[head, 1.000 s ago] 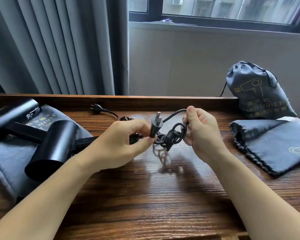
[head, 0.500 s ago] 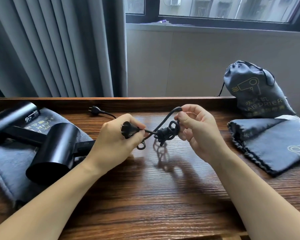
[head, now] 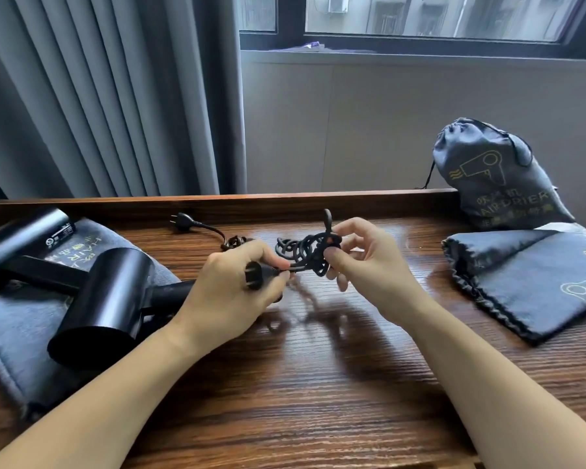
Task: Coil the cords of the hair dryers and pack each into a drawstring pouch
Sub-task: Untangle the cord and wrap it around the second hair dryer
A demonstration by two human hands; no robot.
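Grey curtains (head: 99,96) and a window (head: 420,18) are seen behind a wooden table (head: 301,384). At 3 o'clock one filled drawstring pouch (head: 494,177) stands cinched against the wall, so one dryer is judged packed; an empty pouch (head: 528,282) lies flat just in front of it. At 9 o'clock two black hair dryers (head: 102,299) are laid on a third pouch (head: 11,319), not yet bagged. A second plug (head: 181,221) lies loose at 11 o'clock, its cord apparently untouched.

At centre, the plug (head: 261,275) is gripped by the curled fingers of the left hand (head: 230,296). The bunched cord (head: 305,252) is pinched between thumb and forefinger of the right hand (head: 362,262), the other fingers loosely spread. The coil is judged unfinished; bagging of both dryers remains.

Against the picture of a second ago: the plug, then held upright with prongs up, is now turned sideways and lower; the bundle is looser, with a loop raised at 12 o'clock.
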